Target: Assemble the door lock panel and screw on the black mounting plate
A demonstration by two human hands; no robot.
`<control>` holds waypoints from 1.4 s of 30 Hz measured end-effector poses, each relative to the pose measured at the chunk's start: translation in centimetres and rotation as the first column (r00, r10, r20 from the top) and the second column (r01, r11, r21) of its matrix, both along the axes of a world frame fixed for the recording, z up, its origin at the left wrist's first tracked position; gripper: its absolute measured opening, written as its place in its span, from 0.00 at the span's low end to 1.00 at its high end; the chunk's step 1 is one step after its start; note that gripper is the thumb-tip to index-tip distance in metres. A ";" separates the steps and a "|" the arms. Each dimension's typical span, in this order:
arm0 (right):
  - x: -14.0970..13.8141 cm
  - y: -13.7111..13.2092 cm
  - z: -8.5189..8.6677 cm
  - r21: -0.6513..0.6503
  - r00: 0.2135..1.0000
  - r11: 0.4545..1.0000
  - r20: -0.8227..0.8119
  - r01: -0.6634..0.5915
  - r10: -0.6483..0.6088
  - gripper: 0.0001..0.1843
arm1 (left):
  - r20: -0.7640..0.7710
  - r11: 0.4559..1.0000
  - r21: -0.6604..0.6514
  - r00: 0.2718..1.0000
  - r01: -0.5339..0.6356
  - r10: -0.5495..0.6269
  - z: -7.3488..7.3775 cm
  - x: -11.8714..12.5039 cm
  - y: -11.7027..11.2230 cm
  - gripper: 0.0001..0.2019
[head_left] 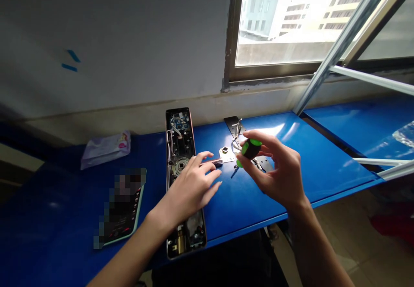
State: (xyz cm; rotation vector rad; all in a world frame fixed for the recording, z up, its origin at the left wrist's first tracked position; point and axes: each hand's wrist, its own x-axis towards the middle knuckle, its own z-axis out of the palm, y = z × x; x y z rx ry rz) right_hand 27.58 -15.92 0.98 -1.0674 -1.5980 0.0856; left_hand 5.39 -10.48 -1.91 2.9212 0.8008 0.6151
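Note:
My right hand (pixel 278 164) pinches the black and green handle of what looks like a screwdriver (pixel 251 149), raised above the table. Its tip cannot be made out. A long narrow electronic door lock housing (pixel 180 138) lies with its inside facing up, showing a circuit board, white wires, a coiled spring and a brass cylinder. Over its middle rests my left hand (pixel 197 179), fingers spread, hiding part of the inside. Close to those fingertips is a small dark-ended piece (pixel 217 163). Right of the housing lies a small metal plate (pixel 227 154) with a round hole.
A black plate (pixel 233 124) with wires lies toward the wall, and another dark plate (pixel 265 163) is behind my right hand. Small screws or pins (pixel 235 171) are scattered nearby. On the left are a phone (pixel 124 218) and a tissue pack (pixel 106 149). A metal frame (pixel 336 45) stands right.

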 end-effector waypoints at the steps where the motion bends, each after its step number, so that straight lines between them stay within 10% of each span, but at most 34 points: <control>1: -0.2 -0.2 0.5 0.023 0.999 1.000 -0.041 -0.013 0.014 0.25 | 0.031 1.000 -0.017 0.999 -0.010 0.011 0.1 -0.3 -0.1 0.08; 16: -6.1 -0.9 3.7 0.251 0.944 0.966 -0.297 -0.065 0.141 0.30 | 0.487 0.964 -0.240 0.845 -0.112 0.219 0.4 -5.1 -2.2 0.04; 34: -8.5 1.6 3.9 0.221 0.948 0.966 -0.257 -0.132 0.189 0.32 | 0.567 0.975 -0.175 0.796 -0.135 0.212 -1.0 -7.3 -2.2 0.02; 42: -9.7 2.5 3.6 0.015 0.933 0.946 -0.161 -0.323 0.321 0.39 | 0.629 0.961 -0.111 0.731 -0.254 0.266 -2.7 -8.0 -2.2 0.03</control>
